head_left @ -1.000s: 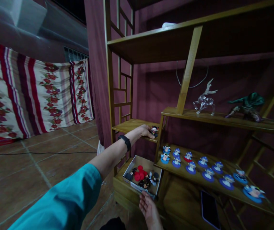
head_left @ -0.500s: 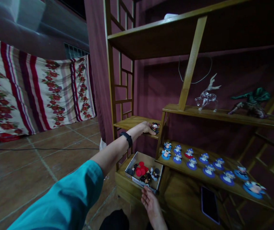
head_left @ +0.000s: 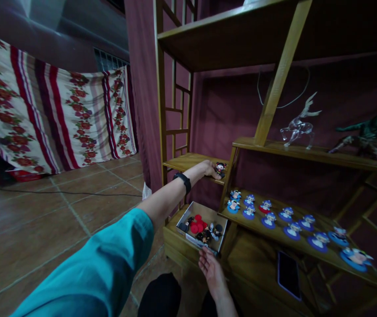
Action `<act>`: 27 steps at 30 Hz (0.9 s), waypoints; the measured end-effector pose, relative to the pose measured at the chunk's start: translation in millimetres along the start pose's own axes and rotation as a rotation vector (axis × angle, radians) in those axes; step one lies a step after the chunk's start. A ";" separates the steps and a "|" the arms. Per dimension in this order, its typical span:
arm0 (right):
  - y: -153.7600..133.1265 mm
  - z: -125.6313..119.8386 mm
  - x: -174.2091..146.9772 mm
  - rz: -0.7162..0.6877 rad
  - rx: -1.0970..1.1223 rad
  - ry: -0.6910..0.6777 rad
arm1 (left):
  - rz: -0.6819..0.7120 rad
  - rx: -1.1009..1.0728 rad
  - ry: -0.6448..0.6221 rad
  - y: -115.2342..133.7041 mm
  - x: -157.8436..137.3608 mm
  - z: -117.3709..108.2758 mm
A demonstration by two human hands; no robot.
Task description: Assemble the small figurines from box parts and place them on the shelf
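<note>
My left hand [head_left: 212, 170] reaches out to the small left shelf [head_left: 188, 162], its fingers closed on a small figurine [head_left: 220, 168] with black hair buns and a dark base. The figurine is upright at the shelf's right end. Below, a shallow cardboard box [head_left: 184, 212] holds red discs [head_left: 197, 226], dark round bases and several small figurines [head_left: 204, 237]. My right hand [head_left: 210, 267] is just in front of the box's near edge, palm turned up, fingers loosely spread with nothing in them.
Several blue-and-white figurines [head_left: 269, 220] on round bases stand in rows on the right shelf. A phone [head_left: 288, 275] lies below them. Above stand a clear deer ornament [head_left: 298, 127] and a dark green figure [head_left: 366, 136]. A wooden post [head_left: 282, 75] rises between compartments.
The whole view has shifted, so the shelves appear farther right and slightly higher. My left hand stays at the figurine on the shelf, and my right hand remains by the box.
</note>
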State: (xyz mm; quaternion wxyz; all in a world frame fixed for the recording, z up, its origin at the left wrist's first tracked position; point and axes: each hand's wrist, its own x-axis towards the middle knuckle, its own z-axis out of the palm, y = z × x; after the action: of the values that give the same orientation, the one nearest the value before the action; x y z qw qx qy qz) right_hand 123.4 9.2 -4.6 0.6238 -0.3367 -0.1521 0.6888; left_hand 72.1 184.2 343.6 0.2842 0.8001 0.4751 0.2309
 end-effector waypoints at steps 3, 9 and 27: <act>-1.0 -0.1 -1.7 0.004 -0.002 -0.003 | 0.003 -0.003 -0.003 -0.6 0.3 0.0; -3.2 3.4 -7.8 -0.022 -0.028 -0.004 | 0.049 0.001 0.006 -1.9 -4.0 -0.8; -2.9 0.3 -6.7 -0.027 -0.032 -0.035 | 0.271 -0.460 0.212 -17.4 -31.8 -0.1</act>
State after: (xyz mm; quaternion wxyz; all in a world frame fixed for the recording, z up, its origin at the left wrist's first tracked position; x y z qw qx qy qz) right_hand 125.3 3.3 -0.7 0.6248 -0.3323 -0.1787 0.6836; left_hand 47.1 162.6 328.8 0.3737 0.7422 0.3261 0.4507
